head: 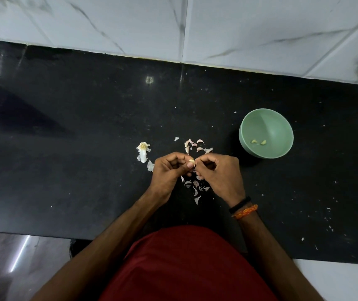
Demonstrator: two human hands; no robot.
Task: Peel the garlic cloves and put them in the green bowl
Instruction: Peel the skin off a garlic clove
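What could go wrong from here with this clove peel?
1. The garlic clove is small and pinched between both hands' fingertips; it might slip and land among the peel scraps on the black counter.
2. The green bowl sits off beside the right hand, so a tossed clove may miss it.
3. Peel could stick and end up beside the peeled cloves.

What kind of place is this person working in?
Most likely a home kitchen. A dark stone countertop runs along a wall of white marbled tiles, and a green bowl with two peeled cloves sits beside scattered garlic skins.
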